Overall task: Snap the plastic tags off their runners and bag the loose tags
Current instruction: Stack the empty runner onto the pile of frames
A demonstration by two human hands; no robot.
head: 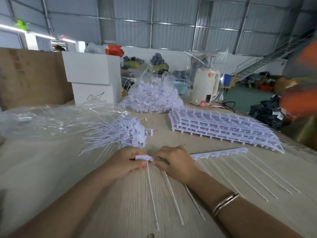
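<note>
Mid-snap, by the look of it. Left hand (126, 161) pinching the flat head of one tag (144, 158), thumb on top, stem trailing back toward the body. Right hand (173, 162) curled tight on the near end of the runner strip (221, 152), right beside the pinch, probably so the bend lands on the joint and not along the strip. Rest of the strip flat on the table (51, 177), stems fanned out to the right, so only the working end is lifted. Loose tags (120, 133) piled just beyond the left hand, a short drop after each snap. Empty clear bag (42, 119) next to the pile, ready for filling. Filled bag (152, 95) farther back. Stack of unbroken runners (223, 124) to the right, near the feeding hand.
</note>
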